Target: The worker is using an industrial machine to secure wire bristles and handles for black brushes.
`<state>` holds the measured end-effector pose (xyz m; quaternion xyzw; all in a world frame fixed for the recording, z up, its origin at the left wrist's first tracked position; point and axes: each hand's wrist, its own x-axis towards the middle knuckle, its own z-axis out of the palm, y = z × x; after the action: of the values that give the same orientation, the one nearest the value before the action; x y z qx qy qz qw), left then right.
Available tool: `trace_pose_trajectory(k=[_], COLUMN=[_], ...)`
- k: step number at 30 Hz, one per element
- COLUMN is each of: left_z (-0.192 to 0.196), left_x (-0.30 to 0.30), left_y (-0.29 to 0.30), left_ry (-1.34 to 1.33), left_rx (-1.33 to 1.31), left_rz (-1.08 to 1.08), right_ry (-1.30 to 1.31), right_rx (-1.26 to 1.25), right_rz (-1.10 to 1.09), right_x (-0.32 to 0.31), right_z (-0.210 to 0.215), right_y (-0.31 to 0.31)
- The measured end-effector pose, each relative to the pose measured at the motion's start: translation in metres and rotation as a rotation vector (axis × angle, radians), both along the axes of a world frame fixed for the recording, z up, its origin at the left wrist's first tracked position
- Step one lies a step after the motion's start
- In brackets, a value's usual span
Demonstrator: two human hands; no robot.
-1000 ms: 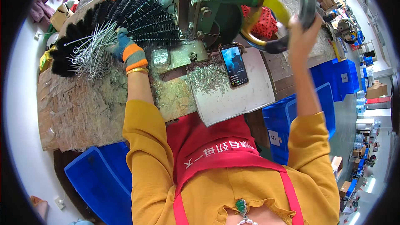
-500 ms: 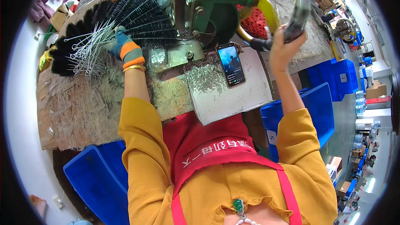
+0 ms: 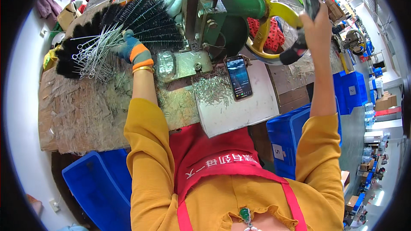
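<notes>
Black brushes (image 3: 147, 23) | fanned beyond left grip (image 3: 132, 48) (gloved; closure, hold unclear) | right grip (image 3: 317, 30) curled round wheel rim (image 3: 293, 54)

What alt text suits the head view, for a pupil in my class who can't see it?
A person's bare right hand grips the yellow-spoked handwheel of a green machine, while the gloved left hand rests at the wire ends of fanned black brushes. Nearer the body, a phone lies on a white panel beside metal scraps.
</notes>
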<state>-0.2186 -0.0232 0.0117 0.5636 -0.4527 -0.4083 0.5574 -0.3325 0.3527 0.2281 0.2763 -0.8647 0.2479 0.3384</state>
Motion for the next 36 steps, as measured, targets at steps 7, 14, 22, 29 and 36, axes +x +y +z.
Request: trace_pose_trajectory(k=[7, 14, 22, 29, 36], left_z=[0.002, 0.004, -0.003, -0.003, 0.005], left_x=[-0.001, 0.001, -0.001, 0.0, 0.0], left_y=[0.007, 0.011, 0.003, 0.007, 0.017], left_ry=[0.22, 0.038, 0.036, 0.121, 0.168], left_rx=[-0.166, -0.063, -0.117, -0.108, -0.054], left_rz=[0.008, 0.046, 0.042, 0.026, 0.028], right_ry=[-0.185, -0.042, -0.012, 0.028, -0.053], right_rx=[0.218, -0.223, -0.469, -0.117, 0.13], right_rz=[-0.044, -0.106, 0.129, 0.034, 0.016], right_x=[-0.075, 0.032, 0.012, 0.014, -0.055], right_z=[0.059, -0.004, -0.098, -0.024, 0.026], right_y=[-0.016, -0.022, 0.018, 0.005, -0.002])
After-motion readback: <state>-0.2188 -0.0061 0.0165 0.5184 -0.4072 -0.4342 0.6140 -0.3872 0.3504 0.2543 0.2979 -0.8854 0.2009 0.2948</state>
